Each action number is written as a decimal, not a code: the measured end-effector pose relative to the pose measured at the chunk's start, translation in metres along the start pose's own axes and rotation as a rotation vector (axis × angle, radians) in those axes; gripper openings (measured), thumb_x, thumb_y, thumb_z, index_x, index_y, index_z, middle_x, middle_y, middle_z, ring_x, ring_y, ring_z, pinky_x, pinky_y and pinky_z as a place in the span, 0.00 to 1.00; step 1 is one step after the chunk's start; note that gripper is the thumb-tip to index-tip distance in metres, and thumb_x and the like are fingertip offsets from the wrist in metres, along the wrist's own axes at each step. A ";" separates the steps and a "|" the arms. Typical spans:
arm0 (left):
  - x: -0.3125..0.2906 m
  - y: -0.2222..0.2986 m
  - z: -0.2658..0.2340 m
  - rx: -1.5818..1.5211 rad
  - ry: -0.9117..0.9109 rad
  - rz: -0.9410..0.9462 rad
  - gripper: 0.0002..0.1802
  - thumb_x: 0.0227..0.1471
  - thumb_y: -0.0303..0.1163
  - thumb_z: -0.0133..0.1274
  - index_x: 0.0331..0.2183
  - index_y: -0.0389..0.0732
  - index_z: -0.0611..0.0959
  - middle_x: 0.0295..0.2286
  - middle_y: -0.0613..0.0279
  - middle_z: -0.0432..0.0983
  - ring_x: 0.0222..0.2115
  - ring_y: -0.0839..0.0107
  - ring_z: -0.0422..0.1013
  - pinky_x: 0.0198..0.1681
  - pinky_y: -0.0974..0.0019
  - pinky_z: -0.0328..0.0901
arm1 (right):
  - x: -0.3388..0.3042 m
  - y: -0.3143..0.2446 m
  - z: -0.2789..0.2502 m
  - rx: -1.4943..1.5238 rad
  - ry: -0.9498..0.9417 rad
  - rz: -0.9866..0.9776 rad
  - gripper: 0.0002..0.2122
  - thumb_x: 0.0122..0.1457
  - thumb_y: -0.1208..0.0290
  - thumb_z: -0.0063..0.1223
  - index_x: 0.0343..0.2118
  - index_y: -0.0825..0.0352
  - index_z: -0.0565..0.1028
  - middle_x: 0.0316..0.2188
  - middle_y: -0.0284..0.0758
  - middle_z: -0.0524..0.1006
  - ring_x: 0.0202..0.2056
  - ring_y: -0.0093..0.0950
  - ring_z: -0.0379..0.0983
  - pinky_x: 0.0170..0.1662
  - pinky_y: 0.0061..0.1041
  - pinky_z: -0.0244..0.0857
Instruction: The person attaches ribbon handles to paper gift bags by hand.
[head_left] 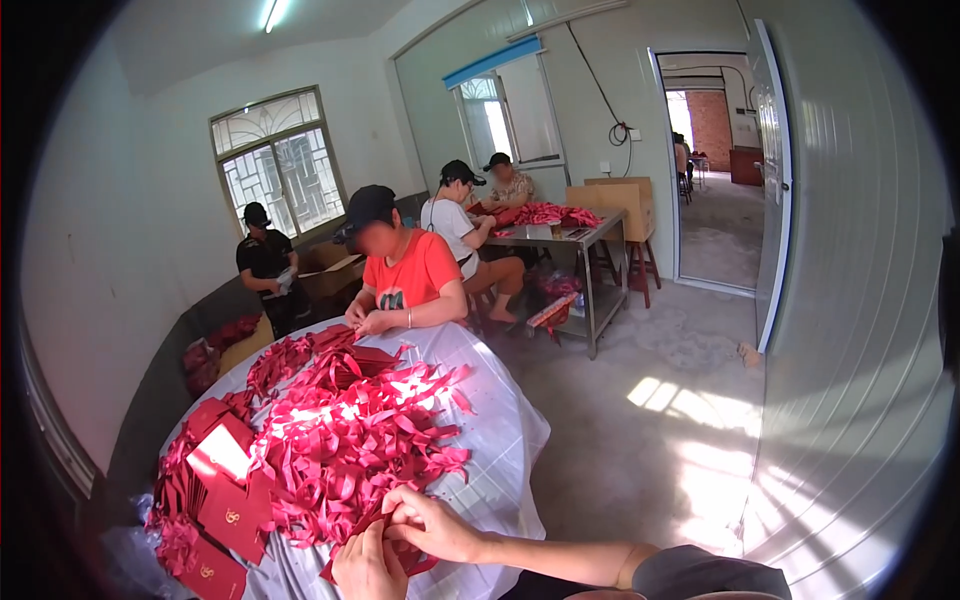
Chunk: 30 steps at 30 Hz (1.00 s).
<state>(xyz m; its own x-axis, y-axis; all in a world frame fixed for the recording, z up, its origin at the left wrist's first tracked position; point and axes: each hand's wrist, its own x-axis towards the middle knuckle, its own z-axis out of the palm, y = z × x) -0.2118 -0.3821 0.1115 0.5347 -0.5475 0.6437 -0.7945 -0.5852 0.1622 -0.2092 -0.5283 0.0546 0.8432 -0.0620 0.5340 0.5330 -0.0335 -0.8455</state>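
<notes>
At the near edge of the round table, my left hand is closed on a dark red folded paper piece, like a card or small bag. My right hand pinches the upper part of the same piece, close beside the left fingers. Its lower part shows beneath both hands; what the fingertips grip exactly is hidden. Just beyond my hands lies a big heap of pinkish-red ribbons. To the left are stacked red cards with gold emblems, some catching bright sunlight.
A white cloth covers the table. Across it, a person in a red shirt works with both hands. Two people sit at a metal table heaped with ribbons; another stands by the window. An open door is at the right.
</notes>
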 end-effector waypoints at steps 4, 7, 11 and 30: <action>-0.004 -0.003 0.001 0.021 0.040 0.001 0.10 0.49 0.27 0.49 0.36 0.37 0.78 0.24 0.50 0.76 0.25 0.56 0.74 0.29 0.59 0.67 | 0.005 -0.016 -0.006 -0.327 -0.120 -0.029 0.12 0.56 0.79 0.50 0.42 0.65 0.64 0.24 0.34 0.73 0.27 0.24 0.72 0.31 0.24 0.65; -0.008 0.008 -0.003 0.038 0.021 0.000 0.11 0.51 0.28 0.49 0.37 0.36 0.78 0.25 0.50 0.76 0.26 0.56 0.74 0.30 0.58 0.67 | 0.001 -0.030 -0.013 -0.456 -0.119 -0.109 0.11 0.54 0.76 0.52 0.39 0.64 0.66 0.23 0.37 0.73 0.27 0.35 0.73 0.30 0.30 0.66; -0.010 0.004 0.005 0.062 -0.016 -0.026 0.14 0.52 0.30 0.49 0.42 0.37 0.75 0.28 0.52 0.78 0.27 0.56 0.74 0.31 0.58 0.66 | 0.004 -0.029 -0.022 -0.566 -0.137 -0.211 0.11 0.51 0.72 0.54 0.36 0.65 0.68 0.31 0.38 0.71 0.34 0.39 0.72 0.35 0.35 0.66; -0.018 -0.013 -0.004 -0.099 -0.066 -0.044 0.09 0.51 0.28 0.49 0.36 0.36 0.72 0.28 0.48 0.76 0.27 0.50 0.71 0.31 0.53 0.62 | 0.067 -0.041 -0.030 -0.645 -0.698 -0.094 0.06 0.46 0.68 0.57 0.19 0.64 0.78 0.35 0.33 0.65 0.44 0.30 0.56 0.49 0.28 0.52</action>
<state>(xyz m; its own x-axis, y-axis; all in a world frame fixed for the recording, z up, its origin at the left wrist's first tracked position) -0.2127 -0.3623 0.1006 0.5845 -0.5627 0.5846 -0.7929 -0.5492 0.2640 -0.1761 -0.5607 0.1250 0.7616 0.5711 0.3063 0.6353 -0.5645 -0.5270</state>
